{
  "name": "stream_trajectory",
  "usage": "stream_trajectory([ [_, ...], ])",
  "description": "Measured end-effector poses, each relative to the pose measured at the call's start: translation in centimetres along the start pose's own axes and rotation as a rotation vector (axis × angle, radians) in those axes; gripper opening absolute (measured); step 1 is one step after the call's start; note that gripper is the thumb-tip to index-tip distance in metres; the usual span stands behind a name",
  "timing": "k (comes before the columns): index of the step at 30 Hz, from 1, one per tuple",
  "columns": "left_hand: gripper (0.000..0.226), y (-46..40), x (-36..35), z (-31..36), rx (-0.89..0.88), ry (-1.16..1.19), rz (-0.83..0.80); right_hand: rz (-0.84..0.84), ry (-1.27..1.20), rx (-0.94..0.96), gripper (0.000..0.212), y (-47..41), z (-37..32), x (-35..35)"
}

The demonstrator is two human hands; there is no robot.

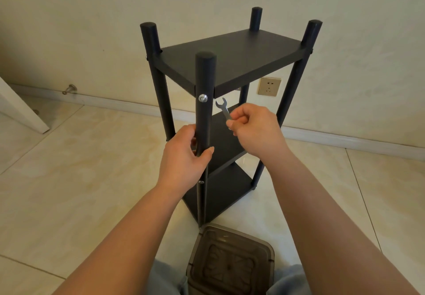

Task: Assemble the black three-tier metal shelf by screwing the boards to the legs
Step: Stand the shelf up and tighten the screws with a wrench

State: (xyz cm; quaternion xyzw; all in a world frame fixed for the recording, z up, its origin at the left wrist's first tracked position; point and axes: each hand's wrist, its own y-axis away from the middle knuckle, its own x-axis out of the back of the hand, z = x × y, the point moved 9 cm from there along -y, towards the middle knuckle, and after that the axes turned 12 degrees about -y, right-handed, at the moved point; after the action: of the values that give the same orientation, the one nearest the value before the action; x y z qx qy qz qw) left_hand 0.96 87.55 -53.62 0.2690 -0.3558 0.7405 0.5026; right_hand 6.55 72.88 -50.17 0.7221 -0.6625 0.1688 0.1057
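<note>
stool (231, 262) nearest | left hand (184, 154) grips leg (204, 111) | right hand (253, 129) pinches wrench (223, 109)

The wall (92, 19) was a pale cream colour and looked a bit patchy. A white strip (115, 104) ran along the bottom of it, where it met the floor. The floor (80, 168) had big shiny tiles, cream with soft yellow marks, and thin lines between them. A white plug socket (269, 86) sat low on the wall. A small metal door stopper (69, 89) stuck out near the white strip. The edge of a white door (20, 111) showed on the left. Soft light filled the room.
</note>
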Motion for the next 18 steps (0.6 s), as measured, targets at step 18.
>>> stream_trajectory([
  [18,0.04,-0.1,3.7,-6.3,0.151,0.082,-0.117,0.343,0.344,-0.091,0.011,-2.1,5.4,5.3],
])
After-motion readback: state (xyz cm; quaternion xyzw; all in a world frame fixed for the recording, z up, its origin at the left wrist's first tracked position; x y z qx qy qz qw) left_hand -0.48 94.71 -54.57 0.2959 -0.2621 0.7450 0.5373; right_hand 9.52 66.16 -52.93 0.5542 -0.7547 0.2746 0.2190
